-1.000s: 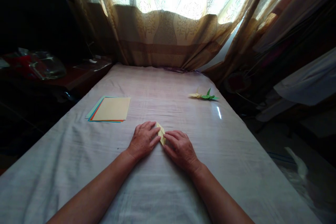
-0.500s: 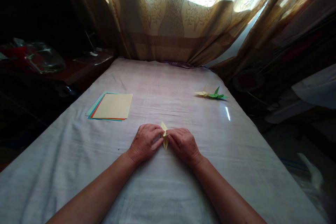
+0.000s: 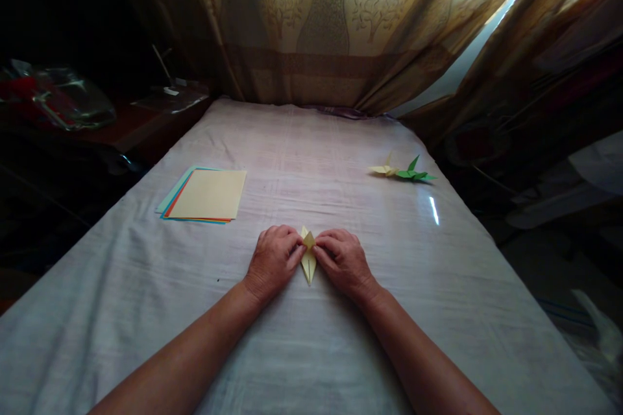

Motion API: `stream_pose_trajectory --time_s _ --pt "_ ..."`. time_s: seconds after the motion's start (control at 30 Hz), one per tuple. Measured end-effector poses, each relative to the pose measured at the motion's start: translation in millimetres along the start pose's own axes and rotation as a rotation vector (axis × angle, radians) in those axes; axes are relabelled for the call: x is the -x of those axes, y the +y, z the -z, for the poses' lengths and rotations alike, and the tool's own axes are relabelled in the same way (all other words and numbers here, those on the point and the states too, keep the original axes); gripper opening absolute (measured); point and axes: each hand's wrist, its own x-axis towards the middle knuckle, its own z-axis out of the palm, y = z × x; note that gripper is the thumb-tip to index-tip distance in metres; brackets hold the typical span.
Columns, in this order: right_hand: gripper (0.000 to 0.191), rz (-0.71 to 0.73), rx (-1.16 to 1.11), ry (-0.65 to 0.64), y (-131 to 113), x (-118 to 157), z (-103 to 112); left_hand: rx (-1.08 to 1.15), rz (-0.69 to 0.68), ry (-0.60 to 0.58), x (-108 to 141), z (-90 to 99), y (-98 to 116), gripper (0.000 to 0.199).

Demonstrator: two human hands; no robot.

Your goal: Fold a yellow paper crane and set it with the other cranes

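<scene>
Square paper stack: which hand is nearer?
Left. The left hand is right of the square paper stack, toward the camera; the right hand is farther right, across the folded yellow paper.

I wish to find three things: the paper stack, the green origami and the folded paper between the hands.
Paper stack (image 3: 208, 194): head view, on the top sheet.
Green origami (image 3: 411, 174): head view, on its middle.
Folded paper (image 3: 308, 260): head view, on its pale lower part.

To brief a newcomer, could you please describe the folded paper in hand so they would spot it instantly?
On the pale cloth in front of the curtain, find the left hand and right hand. Between them is the pale yellow folded paper, narrow and pointed. Unlike the cream figure beside the green figure, it is held.
</scene>
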Motion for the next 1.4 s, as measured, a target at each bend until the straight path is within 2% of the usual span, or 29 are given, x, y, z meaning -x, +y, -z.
stream_pose_trajectory --time_s 0.23,0.47,0.97,1.13,1.23,1.4 --pt "0.013 -0.161 0.046 0.018 -10 -5 -6 0.022 0.042 0.035 -1 -1.9 2 0.009" --pt "0.009 -0.215 0.056 0.070 -15 -2 -10 0.013 0.082 0.040 -4 -4.5 3 0.010" --pt "0.013 -0.239 0.062 0.085 -19 -4 -11 0.004 0.114 0.022 -7 -1.6 6 0.015" --pt "0.003 -0.262 0.076 0.074 -18 -3 -12 0.003 0.109 0.021 -7 -2.1 7 0.015" --pt "0.010 -0.257 0.068 0.072 -19 -3 -13 -0.013 0.108 0.018 -6 -2.0 7 0.013" --pt "0.009 -0.244 0.054 0.055 -21 -3 -14 -0.028 0.113 0.000 -5 -2.1 7 0.013"
